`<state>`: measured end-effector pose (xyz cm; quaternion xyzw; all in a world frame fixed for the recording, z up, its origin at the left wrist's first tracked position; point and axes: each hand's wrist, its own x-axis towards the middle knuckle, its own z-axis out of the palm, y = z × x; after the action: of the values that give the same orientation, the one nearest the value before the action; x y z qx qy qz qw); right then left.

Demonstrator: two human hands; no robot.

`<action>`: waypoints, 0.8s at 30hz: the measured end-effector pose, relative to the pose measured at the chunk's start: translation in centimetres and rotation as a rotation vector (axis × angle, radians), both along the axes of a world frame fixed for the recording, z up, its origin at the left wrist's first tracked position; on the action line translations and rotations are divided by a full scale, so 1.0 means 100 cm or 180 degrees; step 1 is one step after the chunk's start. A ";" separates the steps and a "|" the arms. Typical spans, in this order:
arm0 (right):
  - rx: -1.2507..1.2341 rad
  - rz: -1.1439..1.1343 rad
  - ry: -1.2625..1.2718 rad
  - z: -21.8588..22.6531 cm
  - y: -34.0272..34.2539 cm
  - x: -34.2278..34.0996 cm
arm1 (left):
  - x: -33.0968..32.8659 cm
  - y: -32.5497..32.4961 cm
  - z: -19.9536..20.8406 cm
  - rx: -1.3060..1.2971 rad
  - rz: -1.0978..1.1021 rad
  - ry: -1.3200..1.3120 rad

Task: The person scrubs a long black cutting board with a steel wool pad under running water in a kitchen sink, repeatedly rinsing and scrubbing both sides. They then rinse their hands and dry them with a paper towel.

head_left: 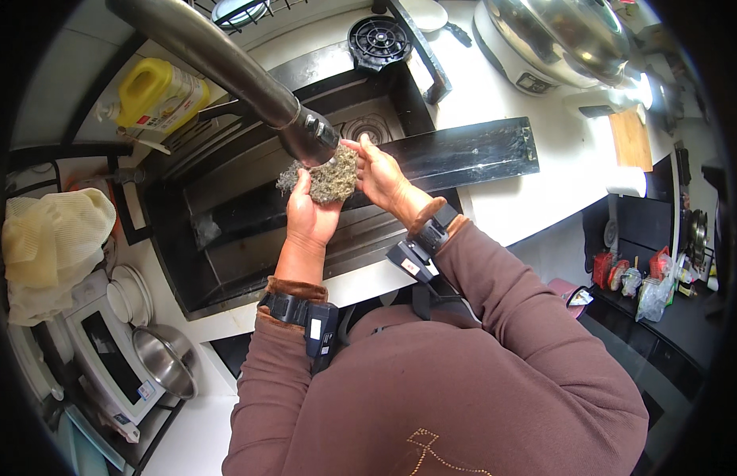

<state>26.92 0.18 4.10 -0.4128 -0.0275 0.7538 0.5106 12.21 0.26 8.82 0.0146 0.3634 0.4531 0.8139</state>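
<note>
Under the spout of a dark pull-down faucet (309,131), a grey-yellow, shaggy scouring pad (334,181) is between my two hands. My left hand (311,216) grips its near left side, thumb on top. Fingers of my right hand (380,176) are closed against its right edge. Beneath the pad, a long black panel or tray (471,155) lies slantwise across the dark sink (178,262), its right end resting over the white counter. A round drain (367,131) shows in the basin beyond my hands.
A yellow pump bottle (163,95) stands left of the faucet. Behind the sink sits a black round glass rinser (379,43). A large steel-lidded cooker (547,44) occupies the far right counter. Left are a draped cream cloth (55,246), a microwave (110,353) and steel bowls (166,361).
</note>
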 end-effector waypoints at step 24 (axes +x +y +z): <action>0.1133 0.0172 -0.1605 0.032 -0.006 -0.039 | -0.011 0.012 0.000 -0.0319 -0.0147 -0.0339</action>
<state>22.99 -0.38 7.27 -0.4900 -0.2958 0.6243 0.5317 11.10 1.44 8.85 -0.0419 0.3414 0.4156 0.8420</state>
